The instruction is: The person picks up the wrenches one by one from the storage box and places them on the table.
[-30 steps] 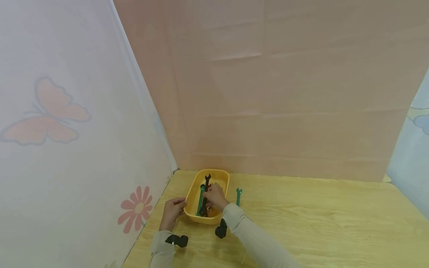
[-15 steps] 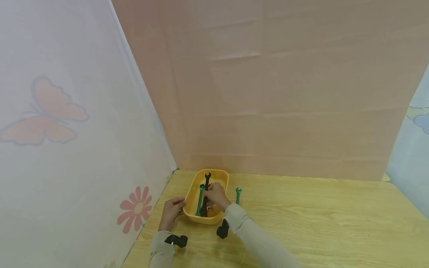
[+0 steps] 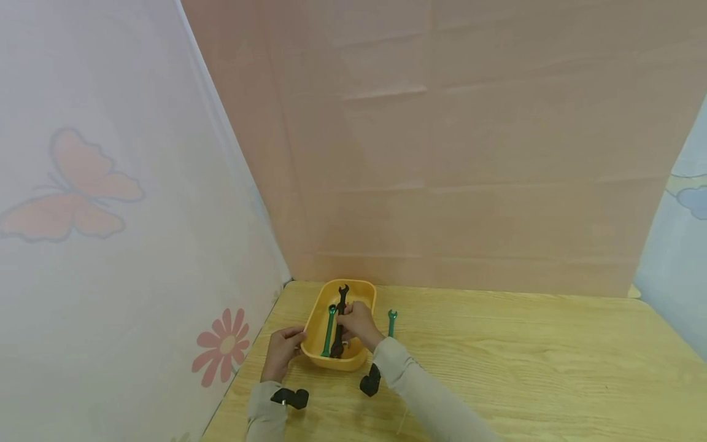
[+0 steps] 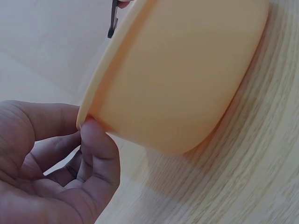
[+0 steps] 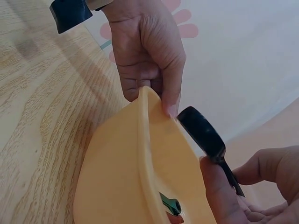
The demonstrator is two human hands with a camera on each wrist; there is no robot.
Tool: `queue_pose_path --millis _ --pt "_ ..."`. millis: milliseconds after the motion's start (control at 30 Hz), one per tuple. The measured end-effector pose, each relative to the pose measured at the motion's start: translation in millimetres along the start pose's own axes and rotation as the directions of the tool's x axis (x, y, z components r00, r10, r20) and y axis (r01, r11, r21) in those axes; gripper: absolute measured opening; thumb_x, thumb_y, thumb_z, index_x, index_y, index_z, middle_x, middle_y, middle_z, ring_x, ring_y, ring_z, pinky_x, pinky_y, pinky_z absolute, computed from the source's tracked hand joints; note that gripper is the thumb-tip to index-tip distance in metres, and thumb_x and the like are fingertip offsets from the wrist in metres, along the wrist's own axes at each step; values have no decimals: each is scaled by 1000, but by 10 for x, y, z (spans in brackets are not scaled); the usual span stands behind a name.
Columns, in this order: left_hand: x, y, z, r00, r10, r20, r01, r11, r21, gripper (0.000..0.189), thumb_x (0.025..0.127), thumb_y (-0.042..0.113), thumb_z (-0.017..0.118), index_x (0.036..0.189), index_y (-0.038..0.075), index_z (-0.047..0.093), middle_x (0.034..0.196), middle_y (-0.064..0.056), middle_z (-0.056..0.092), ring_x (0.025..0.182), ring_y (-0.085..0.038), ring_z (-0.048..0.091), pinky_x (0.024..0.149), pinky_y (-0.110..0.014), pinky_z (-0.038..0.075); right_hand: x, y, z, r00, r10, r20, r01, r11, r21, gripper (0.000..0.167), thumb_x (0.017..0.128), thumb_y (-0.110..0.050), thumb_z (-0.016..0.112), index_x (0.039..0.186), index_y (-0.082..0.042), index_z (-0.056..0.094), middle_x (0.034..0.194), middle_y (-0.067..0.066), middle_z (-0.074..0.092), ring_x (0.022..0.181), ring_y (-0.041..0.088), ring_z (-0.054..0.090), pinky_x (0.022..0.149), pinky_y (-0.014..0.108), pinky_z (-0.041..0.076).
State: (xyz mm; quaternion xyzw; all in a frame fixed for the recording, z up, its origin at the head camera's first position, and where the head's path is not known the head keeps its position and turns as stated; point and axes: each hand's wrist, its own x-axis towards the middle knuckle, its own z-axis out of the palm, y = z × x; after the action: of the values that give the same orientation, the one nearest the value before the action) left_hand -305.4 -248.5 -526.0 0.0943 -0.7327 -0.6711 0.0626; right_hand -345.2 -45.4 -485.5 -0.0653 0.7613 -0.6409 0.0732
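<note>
My left hand point(image 3: 282, 355) pinches the left rim of a yellow plastic basin point(image 3: 341, 364) between thumb and fingers; the left wrist view shows the grip on the rim point(image 4: 86, 109) closely. Over the basin, my right hand point(image 3: 361, 324) pinches a black combination wrench point(image 3: 343, 299) near its middle. In the right wrist view the ring end of this black wrench point(image 5: 205, 133) stands above the rim. A green wrench point(image 3: 328, 331) lies inside the basin, left of the black one. Something red point(image 5: 175, 218) shows in there too, partly hidden.
Another green wrench point(image 3: 391, 323) lies on the wood-grain table point(image 3: 513, 362) just right of the basin, partly behind my right forearm. A white wall point(image 3: 138, 307) with a flower and butterfly rises at the left. A pinkish-brown sheet point(image 3: 469, 184) hangs along the back edge.
The black wrench and my right hand have shifted slightly right and away over the basin. My left hand keeps its hold on the rim.
</note>
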Motion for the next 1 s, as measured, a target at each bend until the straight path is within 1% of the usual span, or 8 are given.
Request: queue_pose_path --millis 67,200,467,567,700,767,867,1000 --pt "1 -2 -2 1000 3 2 -3 1000 -3 28 94 0 66 115 -18 64 97 -23 70 72 -19 65 56 -24 53 -6 1 -11 1000 -7 -1 7 1000 10 12 89 3 63 80 2 56 73 13 66 52 18 65 54 35 59" --pt "-8 24 -12 1000 4 19 -4 1000 -15 30 94 0 65 117 -18 63 99 -25 70 73 -19 65 58 -25 54 -26 -21 -41 1000 -20 4 20 1000 24 9 90 4 61 81 6 61 80 16 68 53 16 65 54 34 59" --pt "-130 226 -16 997 9 72 -8 1000 -8 31 95 -4 61 119 -24 57 103 -33 66 75 -24 66 61 -30 56 -52 -35 -85 1000 -13 18 12 999 47 8 91 3 60 90 9 65 89 25 70 58 20 68 59 38 60" --pt "-110 183 -19 998 10 67 -9 1000 -17 31 95 -3 62 119 -23 58 102 -31 68 75 -23 67 61 -29 56 -66 -37 -98 1000 -9 18 8 999 51 8 91 3 60 85 7 61 87 24 70 57 20 68 62 43 60" --pt "-31 49 -26 999 20 40 -19 1000 -20 31 95 0 64 119 -19 62 100 -26 70 74 -20 66 59 -25 55 -81 -39 -113 1000 -5 9 5 999 51 14 91 3 61 79 1 54 78 14 64 55 19 65 67 51 59" --pt "-3 2 -26 999 29 29 -28 999 -15 30 95 1 65 119 -18 62 100 -26 70 73 -20 66 58 -24 54 -86 -39 -121 1000 -4 6 3 998 57 12 91 2 62 82 0 53 77 11 60 55 19 64 69 54 59" --pt "16 -30 -23 999 30 13 -30 1000 -8 29 95 2 65 118 -16 64 101 -27 69 74 -22 66 57 -24 54 -98 -46 -132 1000 1 0 -1 998 64 8 91 1 63 91 3 55 80 12 59 56 20 64 71 56 58" --pt "11 -39 -22 1000 22 10 -22 1000 -1 28 95 1 65 117 -15 65 101 -27 69 75 -23 67 57 -23 54 -111 -49 -142 1000 7 -5 -7 998 65 11 91 1 63 97 8 57 82 15 61 57 20 65 66 48 60"
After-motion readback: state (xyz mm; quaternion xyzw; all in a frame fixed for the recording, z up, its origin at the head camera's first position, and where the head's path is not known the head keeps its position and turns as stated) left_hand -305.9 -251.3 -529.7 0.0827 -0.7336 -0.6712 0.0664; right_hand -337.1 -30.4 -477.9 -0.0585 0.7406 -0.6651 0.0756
